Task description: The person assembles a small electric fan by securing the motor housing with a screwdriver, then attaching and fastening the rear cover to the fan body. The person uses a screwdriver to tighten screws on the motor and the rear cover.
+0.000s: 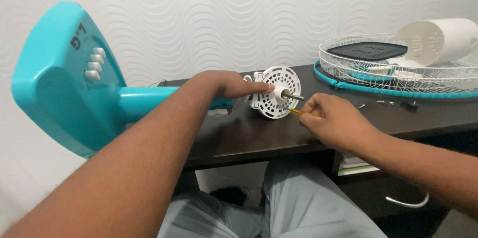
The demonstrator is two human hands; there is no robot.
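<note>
A turquoise fan body lies across the dark table, its base (pixel 59 78) sticking out to the left over my lap. My left hand (pixel 226 86) rests on top of the white slotted motor housing (pixel 279 91), fingers pressed to its front face beside the metal shaft (pixel 294 97). My right hand (pixel 328 116) grips a thin screwdriver (pixel 295 112) with a yellow shaft end, its tip pointing at the lower right of the housing.
At the back right lie white wire fan guards with a turquoise rim (pixel 393 76), a dark flat piece (pixel 368 50) and a white plastic motor cover (pixel 435 41) on them. Several loose screws (pixel 386 102) lie on the dark table (pixel 249 138). A wavy white wall is behind.
</note>
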